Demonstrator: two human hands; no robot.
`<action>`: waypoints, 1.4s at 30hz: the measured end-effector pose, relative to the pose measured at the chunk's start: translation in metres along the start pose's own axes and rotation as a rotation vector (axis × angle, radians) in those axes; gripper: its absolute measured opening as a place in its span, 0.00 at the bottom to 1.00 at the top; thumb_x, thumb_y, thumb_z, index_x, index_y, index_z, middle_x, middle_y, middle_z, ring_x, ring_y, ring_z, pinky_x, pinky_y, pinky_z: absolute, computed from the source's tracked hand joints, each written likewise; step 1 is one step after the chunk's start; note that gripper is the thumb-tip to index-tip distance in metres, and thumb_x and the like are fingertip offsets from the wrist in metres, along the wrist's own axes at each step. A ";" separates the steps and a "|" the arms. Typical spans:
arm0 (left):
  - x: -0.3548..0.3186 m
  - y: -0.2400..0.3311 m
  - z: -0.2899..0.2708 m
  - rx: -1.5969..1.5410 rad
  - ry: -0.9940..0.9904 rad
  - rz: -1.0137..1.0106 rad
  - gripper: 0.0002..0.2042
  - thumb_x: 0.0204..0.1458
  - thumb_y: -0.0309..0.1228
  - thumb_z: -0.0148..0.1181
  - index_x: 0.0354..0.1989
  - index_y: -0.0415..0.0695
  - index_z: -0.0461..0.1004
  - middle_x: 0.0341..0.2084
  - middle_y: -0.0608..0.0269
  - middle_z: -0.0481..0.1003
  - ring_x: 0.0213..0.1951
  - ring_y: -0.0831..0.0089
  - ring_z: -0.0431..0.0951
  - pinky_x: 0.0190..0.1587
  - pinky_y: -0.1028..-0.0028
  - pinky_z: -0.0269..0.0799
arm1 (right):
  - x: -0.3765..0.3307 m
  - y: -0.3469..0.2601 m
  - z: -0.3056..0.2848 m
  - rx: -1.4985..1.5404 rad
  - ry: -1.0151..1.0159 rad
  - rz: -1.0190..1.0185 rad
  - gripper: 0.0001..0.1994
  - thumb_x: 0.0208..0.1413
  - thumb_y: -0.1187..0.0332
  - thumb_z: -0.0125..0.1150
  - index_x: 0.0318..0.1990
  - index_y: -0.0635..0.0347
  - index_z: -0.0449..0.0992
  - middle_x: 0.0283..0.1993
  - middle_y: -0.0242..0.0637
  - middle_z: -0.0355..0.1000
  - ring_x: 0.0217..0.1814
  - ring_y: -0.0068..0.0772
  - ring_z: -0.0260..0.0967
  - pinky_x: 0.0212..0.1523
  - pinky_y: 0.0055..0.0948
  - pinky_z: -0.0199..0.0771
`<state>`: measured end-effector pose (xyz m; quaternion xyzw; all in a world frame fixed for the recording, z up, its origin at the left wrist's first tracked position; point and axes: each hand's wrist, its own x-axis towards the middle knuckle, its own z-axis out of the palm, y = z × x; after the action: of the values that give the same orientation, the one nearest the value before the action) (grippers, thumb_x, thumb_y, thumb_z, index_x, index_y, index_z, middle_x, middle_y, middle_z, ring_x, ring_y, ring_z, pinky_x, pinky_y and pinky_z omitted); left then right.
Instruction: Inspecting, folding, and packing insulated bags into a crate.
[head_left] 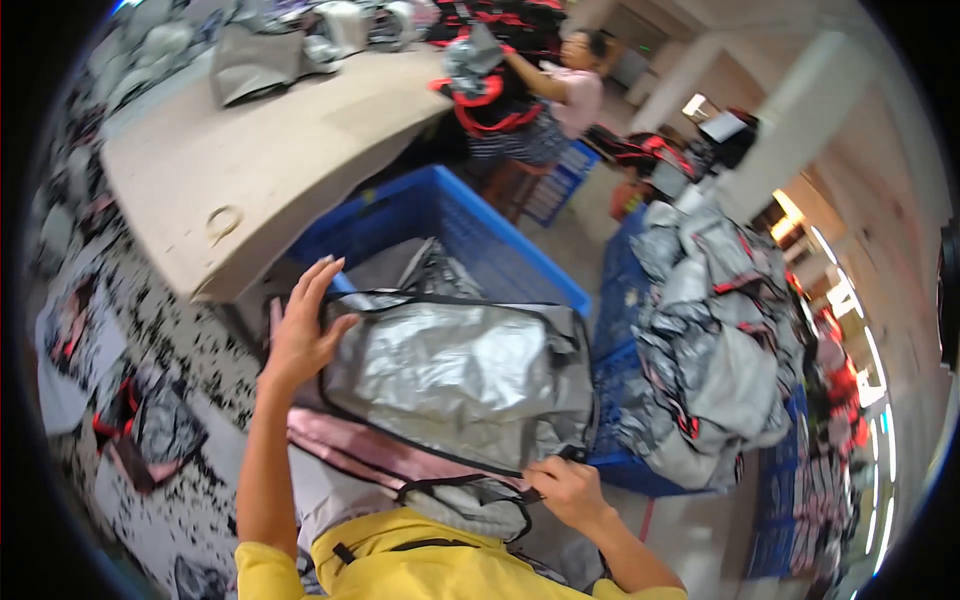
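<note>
Beyond both hands stands a blue crate (500, 235), with a pale worktop (260, 150) farther off to the left. Between the hands a silver bag (455, 375) is stretched flat, its foil lining facing up, seemingly to keep the rim taut. Splayed and released, the left hand (300, 330) presses its far corner; the right hand (565, 490) pinches the near zipper edge (540, 462).

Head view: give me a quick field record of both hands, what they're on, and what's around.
left hand: open, fingers spread, pressed on the left end of the silver bag
right hand: pinching the bag's black edge trim at its near right corner
behind bag: blue crate
right side: heap of silver bags
far: beige table; another person handling bags
</note>
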<state>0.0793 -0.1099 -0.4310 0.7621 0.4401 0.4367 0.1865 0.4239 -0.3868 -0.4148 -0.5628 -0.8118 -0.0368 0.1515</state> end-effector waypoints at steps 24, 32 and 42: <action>-0.023 -0.034 0.038 -0.362 0.012 -0.281 0.03 0.59 0.22 0.62 0.37 0.33 0.77 0.25 0.61 0.77 0.30 0.78 0.74 0.37 0.75 0.71 | 0.156 0.103 -0.042 0.525 0.243 0.386 0.14 0.68 0.59 0.63 0.39 0.63 0.82 0.24 0.29 0.71 0.26 0.20 0.62 0.28 0.26 0.63; -0.019 -0.046 0.029 -0.396 -0.153 -0.315 0.04 0.60 0.22 0.61 0.37 0.34 0.78 0.25 0.63 0.78 0.31 0.78 0.74 0.37 0.75 0.71 | 0.162 0.097 -0.068 0.866 0.052 0.467 0.19 0.71 0.58 0.60 0.29 0.61 0.74 0.26 0.18 0.61 0.30 0.13 0.53 0.29 0.22 0.55; -0.105 0.010 0.009 0.017 0.077 0.257 0.10 0.44 0.23 0.64 0.37 0.44 0.83 0.31 0.61 0.79 0.33 0.61 0.78 0.35 0.64 0.73 | 0.042 0.074 -0.022 0.026 0.338 0.209 0.10 0.44 0.85 0.63 0.33 0.61 0.74 0.33 0.41 0.72 0.30 0.42 0.71 0.29 0.35 0.70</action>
<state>0.0676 -0.2018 -0.4819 0.7964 0.3494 0.4822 0.1056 0.4833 -0.3269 -0.3903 -0.6277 -0.7124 -0.1044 0.2959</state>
